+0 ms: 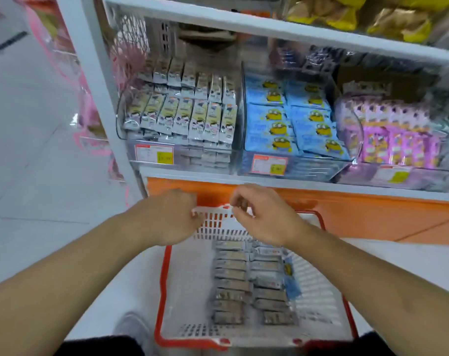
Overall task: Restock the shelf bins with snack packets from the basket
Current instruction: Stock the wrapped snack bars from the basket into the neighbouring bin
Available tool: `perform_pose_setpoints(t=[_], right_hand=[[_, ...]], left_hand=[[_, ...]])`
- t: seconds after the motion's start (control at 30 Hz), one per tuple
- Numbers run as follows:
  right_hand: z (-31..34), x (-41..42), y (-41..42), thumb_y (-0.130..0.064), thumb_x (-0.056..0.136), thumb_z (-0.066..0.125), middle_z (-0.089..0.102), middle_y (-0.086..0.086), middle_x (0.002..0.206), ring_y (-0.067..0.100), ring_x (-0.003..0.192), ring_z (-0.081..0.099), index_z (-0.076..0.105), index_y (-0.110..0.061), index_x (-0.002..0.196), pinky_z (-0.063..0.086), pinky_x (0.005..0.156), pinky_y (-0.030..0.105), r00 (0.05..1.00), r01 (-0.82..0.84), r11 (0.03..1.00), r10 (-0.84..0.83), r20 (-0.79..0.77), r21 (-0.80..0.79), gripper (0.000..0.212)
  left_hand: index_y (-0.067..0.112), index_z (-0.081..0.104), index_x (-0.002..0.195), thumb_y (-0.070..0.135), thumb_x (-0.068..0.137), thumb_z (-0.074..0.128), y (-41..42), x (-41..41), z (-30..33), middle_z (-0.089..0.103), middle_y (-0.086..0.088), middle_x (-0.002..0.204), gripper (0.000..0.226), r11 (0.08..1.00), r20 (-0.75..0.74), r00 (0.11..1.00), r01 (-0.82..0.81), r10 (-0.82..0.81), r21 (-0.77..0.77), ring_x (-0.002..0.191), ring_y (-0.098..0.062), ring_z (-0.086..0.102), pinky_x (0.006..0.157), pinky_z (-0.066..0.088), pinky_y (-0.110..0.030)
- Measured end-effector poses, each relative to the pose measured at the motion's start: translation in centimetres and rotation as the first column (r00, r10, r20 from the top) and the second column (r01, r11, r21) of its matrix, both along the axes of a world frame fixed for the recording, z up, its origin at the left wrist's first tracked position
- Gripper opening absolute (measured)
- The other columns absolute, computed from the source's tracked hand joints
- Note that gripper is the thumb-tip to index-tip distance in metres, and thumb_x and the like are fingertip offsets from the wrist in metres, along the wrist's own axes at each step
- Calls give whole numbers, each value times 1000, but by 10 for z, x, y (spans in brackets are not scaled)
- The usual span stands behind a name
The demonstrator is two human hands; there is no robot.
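Left hand [175, 214] and right hand [259, 214], fingers curled, over the basket [164, 291] of snack packets [231, 281]; any grasp cannot be told.

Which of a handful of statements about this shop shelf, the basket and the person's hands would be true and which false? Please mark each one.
1. The basket has a red rim. True.
2. The basket is empty. False: two rows of grey packets lie in it, with a blue packet at their right.
3. The blue packets sit in the middle bin, between the grey-white ones and the pink ones. True.
4. The left hand is inside a shelf bin. False: both it and the right hand are at the basket's far edge.
5. The panel below the shelf is green. False: it is orange.
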State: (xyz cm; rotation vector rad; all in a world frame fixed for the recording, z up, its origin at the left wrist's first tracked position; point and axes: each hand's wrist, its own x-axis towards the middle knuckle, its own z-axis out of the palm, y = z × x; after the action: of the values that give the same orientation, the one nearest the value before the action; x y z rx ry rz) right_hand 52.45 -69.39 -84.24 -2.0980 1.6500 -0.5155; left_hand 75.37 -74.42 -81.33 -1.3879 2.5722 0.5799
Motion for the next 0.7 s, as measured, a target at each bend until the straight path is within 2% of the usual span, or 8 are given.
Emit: perform_pose_setpoints(t=[0.07,0.13,0.2,0.27,0.33,0.43,0.6,0.7], right_hand=[[-57,-23,13,-16,95,62,63,-2,101,13,89,57,64,-16,106,52,86,35,989,67,976,-38,-142,208,11],[-106,-47,27,-15,95,62,63,6,116,20,100,59,62,-14,117,52,93,38,963,191,901,-95,-251,389,22],[-139,-68,41,-17,95,62,61,8,126,25,106,61,58,-14,127,52,88,35,938,309,811,-171,-302,498,33],[-165,-82,50,-19,99,63,59,10,133,22,95,62,50,-15,141,49,71,30,927,360,719,-204,-314,595,44],[-188,-91,50,-17,101,61,50,11,150,15,79,56,32,-19,158,40,56,25,923,384,645,-257,-285,661,64],[-214,-94,43,-14,99,62,32,4,168,22,99,64,17,-32,166,44,57,25,887,430,543,-402,-226,721,82],[-237,-85,31,-7,97,60,61,10,134,10,58,43,23,-38,162,35,37,17,800,466,473,-585,-129,748,81],[-248,-81,29,-13,92,60,65,10,109,17,61,46,43,-29,146,42,51,27,727,534,402,-668,-161,744,59]], left_hand=[[13,38,148,50,104,44,10,-2,-35,46,-12,142,58,987,132,988,-91,74,131,126,-30,55,99,47,-40],[6,10,159,53,105,41,19,-1,-72,24,-18,158,79,949,214,960,-226,179,220,136,-35,48,107,44,-44],[6,-17,159,55,103,44,27,1,-104,4,-20,167,96,869,237,919,-379,314,318,142,-37,43,113,41,-45],[16,-36,152,55,99,54,37,-3,-128,3,-19,166,112,781,213,873,-488,439,390,142,-38,43,114,41,-45],[20,-44,146,56,93,64,44,-11,-141,3,-19,163,126,766,198,844,-535,498,355,139,-37,46,110,44,-43],[21,-50,141,60,89,68,40,-20,-149,-12,-18,164,135,745,255,824,-567,506,352,148,-38,33,114,39,-43],[21,-49,141,61,85,72,34,-21,-162,-9,-17,163,140,735,257,808,-589,530,336,146,-38,36,112,41,-43],[19,-49,141,62,84,72,34,-20,-166,-7,-18,161,141,734,265,804,-594,532,331,142,-38,40,111,42,-43]])
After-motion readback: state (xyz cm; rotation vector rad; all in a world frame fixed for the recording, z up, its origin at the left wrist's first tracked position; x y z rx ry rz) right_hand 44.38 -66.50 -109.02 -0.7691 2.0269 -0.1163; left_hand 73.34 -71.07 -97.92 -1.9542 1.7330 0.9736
